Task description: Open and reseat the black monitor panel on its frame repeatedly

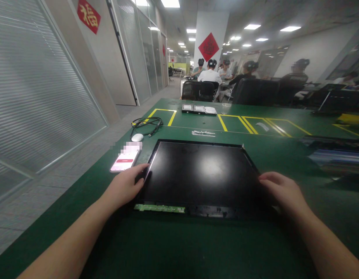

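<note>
Phone (pixel 124 160) lies left of panel (pixel 201 174), mouse (pixel 137 137) behind it.

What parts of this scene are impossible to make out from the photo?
All in the head view:
- Left hand: its fingertips curl over the panel edge, so the grip underneath is hidden.
- Right hand: it covers the panel's right edge; contact there is unclear.
- Phone: the screen is too small to read and its top is blurred.
- Small parts: too small to identify.
- Things at the right edge: blurred and cut off by the frame.

Phone (pixel 124 160) top is blurred; dark objects (pixel 336 155) at right indistinct.
</note>
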A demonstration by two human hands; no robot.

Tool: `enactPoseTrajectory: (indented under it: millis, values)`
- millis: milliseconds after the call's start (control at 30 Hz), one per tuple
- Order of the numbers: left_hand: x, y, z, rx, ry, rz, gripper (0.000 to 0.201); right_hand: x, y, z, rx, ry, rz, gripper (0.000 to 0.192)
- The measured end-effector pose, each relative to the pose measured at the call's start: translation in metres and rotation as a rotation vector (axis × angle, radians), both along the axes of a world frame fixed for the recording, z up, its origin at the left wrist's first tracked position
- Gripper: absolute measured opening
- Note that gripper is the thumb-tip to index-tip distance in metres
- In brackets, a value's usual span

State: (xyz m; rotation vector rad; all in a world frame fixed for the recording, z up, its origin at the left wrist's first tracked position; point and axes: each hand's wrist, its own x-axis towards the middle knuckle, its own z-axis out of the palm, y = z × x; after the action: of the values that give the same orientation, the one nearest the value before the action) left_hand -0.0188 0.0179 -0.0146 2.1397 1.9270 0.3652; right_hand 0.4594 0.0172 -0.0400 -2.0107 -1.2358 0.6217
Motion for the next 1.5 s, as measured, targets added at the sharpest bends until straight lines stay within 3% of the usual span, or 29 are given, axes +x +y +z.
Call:
enactPoseTrajectory:
  millis: [400, 700, 867, 1033, 1267, 1500]
  values:
    - [-0.002, 0.000, -0.001, -0.006, 0.011, -0.006, 0.059, -0.002, 0.002, -0.001, -0.012, 0.049, -0.031, 0.024]
    - [-0.005, 0.002, -0.003, -0.007, 0.041, -0.029, 0.058, -0.003, -0.004, 0.008, 0.011, -0.080, 0.002, 0.033]
    - [-0.004, 0.002, -0.002, -0.002, 0.054, -0.045, 0.057, 0.002, -0.007, 0.015, -0.011, -0.390, 0.103, 0.034]
    - [-0.005, 0.001, -0.002, 0.012, 0.056, -0.062, 0.055, 0.004, -0.004, 0.006, -0.109, -0.565, 0.204, 0.040]
    - [-0.004, 0.000, -0.003, 0.012, 0.063, -0.081, 0.057, 0.005, -0.003, 0.000, -0.111, -0.543, 0.257, 0.038]
    - [0.000, -0.001, 0.001, 0.011, 0.053, -0.075, 0.053, 0.012, 0.001, 0.003, -0.175, -0.209, 0.161, 0.043]
